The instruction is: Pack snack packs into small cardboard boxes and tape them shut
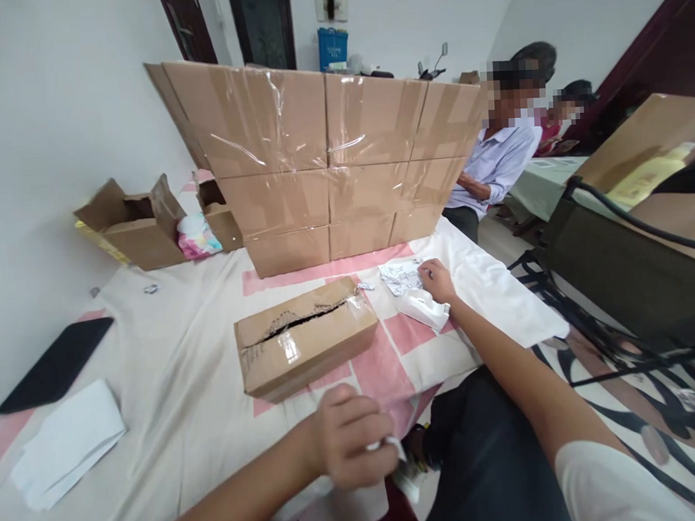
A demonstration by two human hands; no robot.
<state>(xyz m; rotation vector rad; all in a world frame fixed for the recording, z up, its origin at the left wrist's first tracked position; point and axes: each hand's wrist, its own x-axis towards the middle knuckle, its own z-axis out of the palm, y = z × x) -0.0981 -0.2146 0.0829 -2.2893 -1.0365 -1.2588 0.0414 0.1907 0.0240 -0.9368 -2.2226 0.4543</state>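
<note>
I've got the long carton (pixel 314 358) as my landmark; it lies on the cloth-covered surface (pixel 174 375), a ragged slit running along its top, w/ shiny tape (pixel 290 346) near the slit and at the R end; L hand (pixel 358 438) is in front of the carton, nearer my camera, apart from it, fingers curled narrow round a small white piece (pixel 398 448) I can't identify; R hand (pixel 437 280) is to the carton's R, fingers bunched narrow at the edge of a crumpled sheet (pixel 400 276) w/ print; can't tell from here if it grips anything; white tape dispenser (pixel 422 309) sits just nearer than that hand, also R of the carton, apart from it; behind the carton stands a big panel of taped cardboard (pixel 299 197); further back-L of it are an open-topped box (pixel 151 244) and a pink-and-white pack (pixel 198 238); well L of the carton, a flat black item (pixel 56 364) & folded white paper (pixel 73 437); far back-R of the carton, a co-worker (pixel 510 157) in a pale shirt is by the panel's R edge; 2nd person (pixel 548 134) in a red top farther back, partly hidden from me.
</note>
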